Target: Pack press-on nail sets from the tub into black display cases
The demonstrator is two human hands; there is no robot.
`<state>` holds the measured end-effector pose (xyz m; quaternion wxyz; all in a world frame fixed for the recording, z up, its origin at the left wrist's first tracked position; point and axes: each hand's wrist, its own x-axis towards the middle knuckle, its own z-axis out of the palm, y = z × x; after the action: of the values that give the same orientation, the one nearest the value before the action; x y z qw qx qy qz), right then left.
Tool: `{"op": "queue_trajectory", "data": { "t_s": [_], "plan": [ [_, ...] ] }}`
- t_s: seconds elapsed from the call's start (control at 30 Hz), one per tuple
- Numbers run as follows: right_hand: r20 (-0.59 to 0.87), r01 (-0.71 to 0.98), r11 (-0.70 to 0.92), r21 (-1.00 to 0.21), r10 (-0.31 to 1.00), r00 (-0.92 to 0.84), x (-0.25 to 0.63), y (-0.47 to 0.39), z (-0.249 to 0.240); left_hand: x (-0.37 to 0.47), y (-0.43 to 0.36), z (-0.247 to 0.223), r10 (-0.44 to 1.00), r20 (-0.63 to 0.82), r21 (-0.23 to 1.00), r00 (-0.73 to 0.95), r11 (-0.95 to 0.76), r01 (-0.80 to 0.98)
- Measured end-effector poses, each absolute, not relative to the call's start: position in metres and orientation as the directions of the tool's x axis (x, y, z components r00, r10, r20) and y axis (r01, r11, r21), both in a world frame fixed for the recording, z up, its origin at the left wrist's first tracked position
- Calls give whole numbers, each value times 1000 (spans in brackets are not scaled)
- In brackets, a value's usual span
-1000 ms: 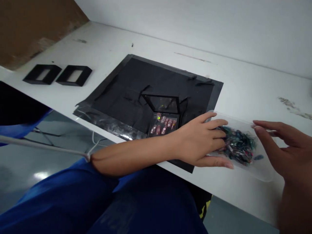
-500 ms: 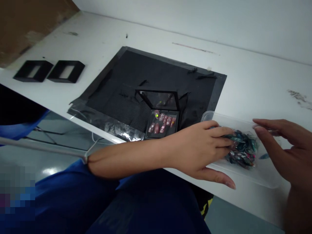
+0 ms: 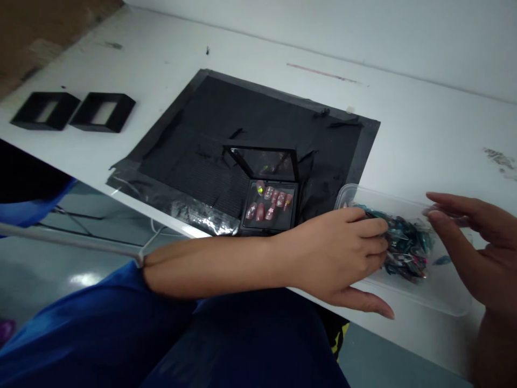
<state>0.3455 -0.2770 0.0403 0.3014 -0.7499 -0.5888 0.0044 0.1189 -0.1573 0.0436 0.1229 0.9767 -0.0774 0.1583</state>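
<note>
A clear plastic tub [image 3: 448, 304] at the right holds a heap of small glossy teal and dark pieces [image 3: 407, 245]. My left hand [image 3: 347, 253] reaches over the tub's near left part, its fingertips bent down into the heap and its thumb stretched apart; what the fingertips touch is hidden. At the tub's right side, my right hand [image 3: 476, 242] pinches a small clear item between thumb and forefinger. Left of the tub, an open black case [image 3: 290, 220] with a raised clear lid holds several pink decorated nails [image 3: 260, 211].
A black mat [image 3: 194, 118] with taped, shiny edges lies under the case on the white table [image 3: 420, 140]. Two black open frames [image 3: 46, 110] stand at the far left. A brown board [image 3: 48, 37] is at the upper left.
The whole view has shifted slightly. My left hand's fingers are bent more over the heap. My right hand keeps its pinch beside the tub.
</note>
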Motion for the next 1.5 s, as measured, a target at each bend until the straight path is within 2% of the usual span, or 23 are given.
{"op": "queue_trajectory", "data": {
  "t_s": [0.3,0.7,0.87,1.23,1.33,1.5],
  "plan": [
    [329,892,-129,-433,899,290,349,-278,40,118,-160,45,-74,302,213,950,-967,-143],
    [326,897,-137,-420,900,291,348,-278,41,124,-163,47,7,229,327,973,-942,-70],
    [309,879,-114,-463,909,281,350,-278,41,123,-165,48,56,197,365,979,-931,-21],
    [296,889,-106,-445,920,258,349,-279,43,119,-165,48,37,219,318,975,-947,-36],
    [292,896,-104,-431,924,248,349,-280,43,117,-164,48,19,260,285,965,-957,-58],
    [292,901,-101,-422,926,241,350,-281,44,114,-158,47,-54,476,187,878,-969,-161]
  ]
}}
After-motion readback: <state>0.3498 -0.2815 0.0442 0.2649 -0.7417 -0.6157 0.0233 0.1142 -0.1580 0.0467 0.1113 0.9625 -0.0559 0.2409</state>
